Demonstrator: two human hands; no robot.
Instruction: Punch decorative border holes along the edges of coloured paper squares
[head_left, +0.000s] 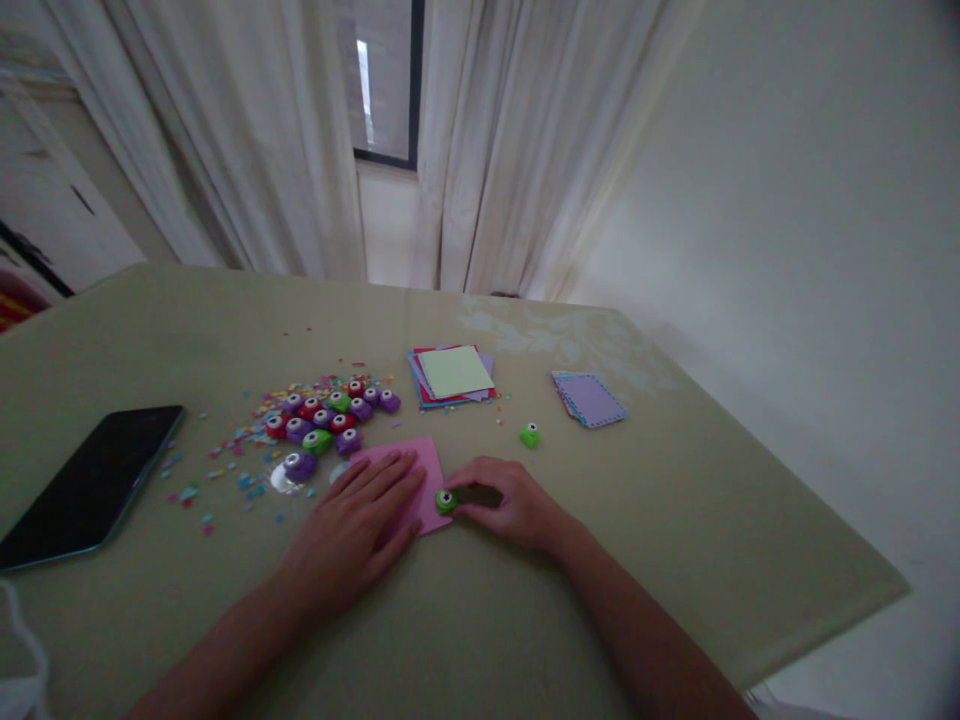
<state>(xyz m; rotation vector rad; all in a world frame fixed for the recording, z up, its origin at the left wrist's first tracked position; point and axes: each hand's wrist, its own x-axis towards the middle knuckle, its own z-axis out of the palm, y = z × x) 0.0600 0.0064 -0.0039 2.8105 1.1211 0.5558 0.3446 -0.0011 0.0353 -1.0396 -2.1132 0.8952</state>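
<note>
The right hand's [517, 503] grip pinches a green punch [445, 501] at the pink sheet's [433, 468] right edge. Left of the grip, the left hand [360, 522] lies flat, grasping nothing, presumably to steady the sheet, much of which it hides. Beyond the grip sit a second green punch [530, 435] and a paper stack [455, 372]; clustered punches [298, 431] and confetti [247, 482] crowd farther left.

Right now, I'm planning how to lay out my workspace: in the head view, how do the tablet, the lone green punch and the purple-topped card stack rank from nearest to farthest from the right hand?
From the right hand:
1. Lone green punch: just beyond it.
2. Purple-topped card stack: farther out, to the right.
3. Tablet: far left, past the left hand.
</note>
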